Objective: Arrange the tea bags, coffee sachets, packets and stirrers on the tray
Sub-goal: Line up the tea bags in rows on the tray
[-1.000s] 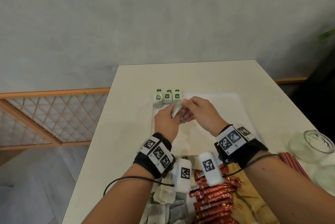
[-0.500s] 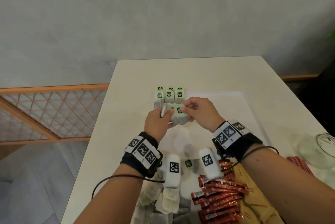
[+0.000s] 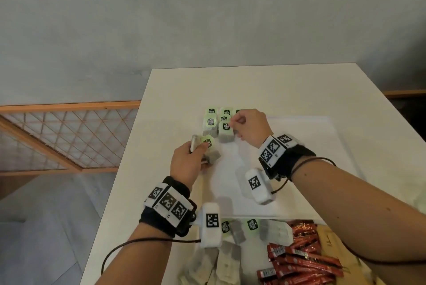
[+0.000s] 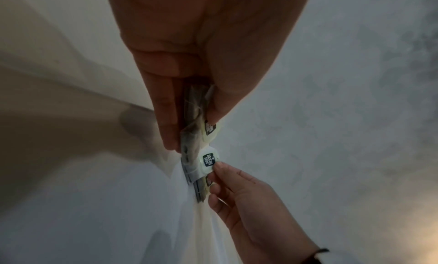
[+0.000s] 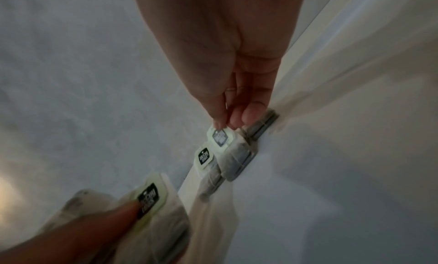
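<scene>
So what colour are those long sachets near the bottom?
The sachets are red with small white barcode patches; the head view shows them best.

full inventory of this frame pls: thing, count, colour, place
table: one, white, under everything
tray: one, white, mid table
placed tea bags: at least five visible, grey with pale green tags, rows at the tray's far left corner
held tea bags: small stack, count unclear, same kind, in the left hand
loose tea bags: a pile, count unclear, table's near edge
coffee sachets: a pile, red, near right of the loose tea bags
packets: tan, count unclear, beside the sachets
lattice railing: one, orange wood, left of the table
wall: grey, behind
left hand: grips the stack
right hand: pinches the tag of a placed tea bag
</scene>
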`<state>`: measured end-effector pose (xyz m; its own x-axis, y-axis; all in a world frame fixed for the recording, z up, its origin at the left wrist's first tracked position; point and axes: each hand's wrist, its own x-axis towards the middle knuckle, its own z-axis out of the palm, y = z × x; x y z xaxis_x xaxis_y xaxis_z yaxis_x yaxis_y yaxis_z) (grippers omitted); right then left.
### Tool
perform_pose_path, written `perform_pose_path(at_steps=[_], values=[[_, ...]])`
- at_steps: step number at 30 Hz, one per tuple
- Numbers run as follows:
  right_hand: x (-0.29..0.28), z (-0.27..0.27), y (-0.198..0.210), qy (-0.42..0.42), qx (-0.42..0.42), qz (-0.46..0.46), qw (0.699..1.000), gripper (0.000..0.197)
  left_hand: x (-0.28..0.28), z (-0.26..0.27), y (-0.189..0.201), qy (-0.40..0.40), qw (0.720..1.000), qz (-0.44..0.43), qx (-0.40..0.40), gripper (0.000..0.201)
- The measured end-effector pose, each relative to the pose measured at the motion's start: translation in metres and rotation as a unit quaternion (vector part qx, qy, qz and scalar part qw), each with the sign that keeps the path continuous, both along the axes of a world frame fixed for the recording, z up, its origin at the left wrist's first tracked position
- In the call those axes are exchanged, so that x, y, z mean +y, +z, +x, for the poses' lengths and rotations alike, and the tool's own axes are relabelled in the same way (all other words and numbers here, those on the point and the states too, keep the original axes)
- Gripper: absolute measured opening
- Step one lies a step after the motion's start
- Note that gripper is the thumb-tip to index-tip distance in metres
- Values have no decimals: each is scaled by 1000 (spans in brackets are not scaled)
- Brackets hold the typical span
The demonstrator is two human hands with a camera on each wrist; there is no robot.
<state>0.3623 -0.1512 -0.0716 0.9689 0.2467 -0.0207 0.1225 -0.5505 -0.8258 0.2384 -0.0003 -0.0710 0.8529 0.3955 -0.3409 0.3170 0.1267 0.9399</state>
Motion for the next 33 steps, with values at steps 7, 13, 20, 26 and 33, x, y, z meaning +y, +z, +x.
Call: perform_pose_path(at_steps=[7,13,20,26,33], values=[[10,10,1,-8,9,5,1000,8,0,0,1,-8,1000,-18,12,12],[-3,-22,8,18,-28,41,999,14,-11,-3,10,-35,999,-36,-2,18],[-28,-59,12,62,41,100,992,7,-36,-7,21,-101,995,-21,-2,23],[-47,-51,13,57,166,97,980,5,-32,-9,20,-74,997,-8,1,16],[-42,-9,2,-43,89,23,995,2,-27,-5,12,-68,997,-19,9,18]])
